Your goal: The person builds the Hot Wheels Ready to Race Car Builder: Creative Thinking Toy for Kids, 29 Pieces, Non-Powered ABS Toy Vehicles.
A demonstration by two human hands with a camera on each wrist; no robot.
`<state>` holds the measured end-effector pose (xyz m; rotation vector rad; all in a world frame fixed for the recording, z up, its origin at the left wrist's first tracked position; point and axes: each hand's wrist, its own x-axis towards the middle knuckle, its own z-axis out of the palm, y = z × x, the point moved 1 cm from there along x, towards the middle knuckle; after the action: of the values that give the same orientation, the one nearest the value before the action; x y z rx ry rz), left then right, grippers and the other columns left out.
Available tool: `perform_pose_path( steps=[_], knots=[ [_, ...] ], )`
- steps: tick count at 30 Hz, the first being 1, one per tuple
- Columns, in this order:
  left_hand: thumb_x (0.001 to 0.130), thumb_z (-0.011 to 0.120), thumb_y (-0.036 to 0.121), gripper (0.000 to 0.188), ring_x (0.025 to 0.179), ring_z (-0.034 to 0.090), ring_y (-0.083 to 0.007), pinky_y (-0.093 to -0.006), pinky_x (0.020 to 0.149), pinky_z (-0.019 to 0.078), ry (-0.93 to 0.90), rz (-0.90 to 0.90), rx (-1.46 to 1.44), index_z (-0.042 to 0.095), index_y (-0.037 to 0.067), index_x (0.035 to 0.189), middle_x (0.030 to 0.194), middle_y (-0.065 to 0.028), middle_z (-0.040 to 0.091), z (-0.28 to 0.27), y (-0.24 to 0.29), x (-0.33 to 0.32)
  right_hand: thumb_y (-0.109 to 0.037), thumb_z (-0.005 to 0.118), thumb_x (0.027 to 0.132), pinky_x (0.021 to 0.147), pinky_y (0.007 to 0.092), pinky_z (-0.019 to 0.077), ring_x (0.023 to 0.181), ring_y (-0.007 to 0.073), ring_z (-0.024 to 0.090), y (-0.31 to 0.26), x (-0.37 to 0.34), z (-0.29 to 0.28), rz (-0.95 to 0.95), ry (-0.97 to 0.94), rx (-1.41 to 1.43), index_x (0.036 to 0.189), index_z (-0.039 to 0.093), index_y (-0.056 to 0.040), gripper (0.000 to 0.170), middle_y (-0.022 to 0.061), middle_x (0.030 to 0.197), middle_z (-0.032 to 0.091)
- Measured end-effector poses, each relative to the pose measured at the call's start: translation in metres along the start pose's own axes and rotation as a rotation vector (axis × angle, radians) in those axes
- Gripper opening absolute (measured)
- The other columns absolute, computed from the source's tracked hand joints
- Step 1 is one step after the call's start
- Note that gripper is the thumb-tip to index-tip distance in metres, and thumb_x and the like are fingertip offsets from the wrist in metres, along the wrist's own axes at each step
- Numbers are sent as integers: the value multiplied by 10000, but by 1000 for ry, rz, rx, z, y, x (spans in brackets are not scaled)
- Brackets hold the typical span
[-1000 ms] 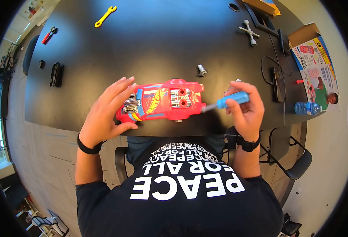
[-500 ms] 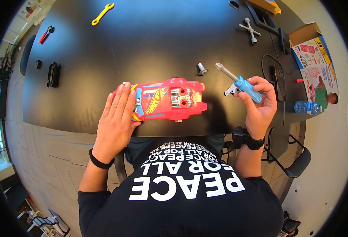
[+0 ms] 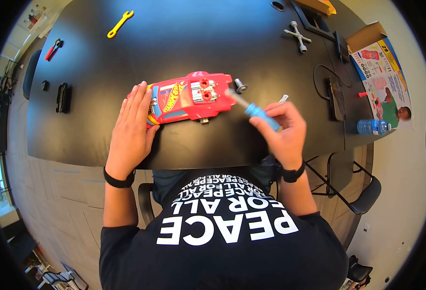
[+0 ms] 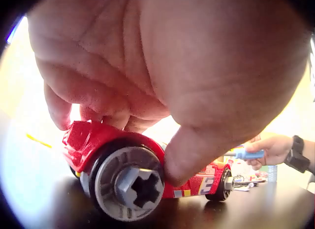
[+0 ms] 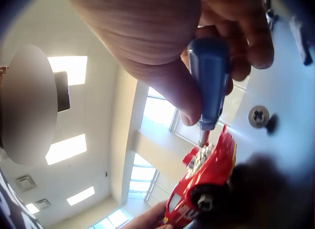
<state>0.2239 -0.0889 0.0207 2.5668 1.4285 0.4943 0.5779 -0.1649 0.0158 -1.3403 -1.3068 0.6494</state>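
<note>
A red toy car [image 3: 186,99] with a yellow flame-like logo and chrome engine parts stands on the black table. My left hand [image 3: 131,121] holds its left end, fingers across the top and thumb against the near side; in the left wrist view the thumb lies just behind a grey wheel [image 4: 130,183] with a cross-slotted nut. My right hand [image 3: 286,129] grips a blue-handled toy screwdriver [image 3: 263,116]. Its blurred tip overlaps the car's right end; in the right wrist view the shaft comes down beside the chrome engine. A large silver screw [image 3: 240,86] stands beside the car.
Farther back lie a yellow wrench [image 3: 121,24] and a grey cross-shaped wrench [image 3: 298,36]. A red-handled tool [image 3: 52,49] and a black part [image 3: 62,98] are at left. On the right are a water bottle [image 3: 372,126], a printed box [image 3: 382,72] and a cable.
The screwdriver swung up away from the car, then came back to its right end. My left hand closed over the other end, and the car shifted away from the table's near edge, turning slightly.
</note>
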Motion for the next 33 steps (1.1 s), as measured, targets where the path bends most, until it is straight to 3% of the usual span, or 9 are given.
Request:
perform_pose_path(
  steps=[3,9,18,24,26,28,29,32,33],
  knots=[
    [944,778,14,820,1656,362,-432,-537,1345,332,6,4,-27,426,37,1684,1802,-180,379,1,-3,4,-68,950,861,769,337,564,819,170,712,10,-17,5,62,-207,-172,1164,732,-16,377,78,1018,743],
    [931,808,47,867,1662,345,-446,-570,1346,314,8,21,-49,414,60,1703,1811,-176,365,3,-6,10,-18,811,974,905,383,564,1009,305,699,-8,-22,6,-25,-491,-268,1286,714,-44,327,131,1145,708],
    [670,1034,180,1280,1644,372,-441,-642,1335,302,-248,122,86,355,122,1754,1766,-185,426,-19,16,63,-57,608,1141,979,344,530,1000,180,648,0,-14,4,195,-404,164,1341,476,-19,242,104,1111,673],
    [660,1031,141,1265,1496,513,-434,-518,1274,407,-294,140,-77,376,94,1742,1646,-198,535,-16,1,68,-51,650,1071,874,291,486,900,145,589,37,18,-12,193,-221,522,1330,442,-44,332,59,922,628],
    [671,1022,125,1251,1467,529,-433,-496,1263,417,-257,168,-115,375,79,1741,1630,-204,544,-15,-3,61,-84,734,1017,814,274,468,880,119,593,19,25,-29,236,-163,469,1224,550,-46,280,38,868,609],
    [700,998,95,1230,1486,520,-434,-483,1275,401,-152,185,-293,356,56,1748,1626,-226,540,-17,-8,49,-105,789,987,797,281,483,853,118,604,5,30,-43,237,-118,-276,1065,661,-41,163,61,876,647],
    [765,972,114,1174,1503,533,-386,-460,1279,398,-138,149,-406,346,55,1756,1642,-214,538,-19,-11,40,-135,870,931,834,324,521,891,182,659,4,30,-48,217,-22,-308,1014,750,-19,186,99,958,711],
    [815,960,179,1145,1492,555,-314,-441,1270,420,5,-62,-944,332,52,1763,1668,-183,517,-13,4,24,-119,916,874,897,374,552,987,283,704,29,25,-75,67,-31,-599,1184,787,-15,352,140,1070,754],
    [931,886,156,1072,1464,542,-220,-383,1215,454,29,-66,-1039,246,15,1780,1640,-162,532,-11,7,19,-77,942,819,939,419,568,1089,349,713,32,24,-80,26,-91,-605,1258,805,-34,462,140,1176,750]
  ],
)
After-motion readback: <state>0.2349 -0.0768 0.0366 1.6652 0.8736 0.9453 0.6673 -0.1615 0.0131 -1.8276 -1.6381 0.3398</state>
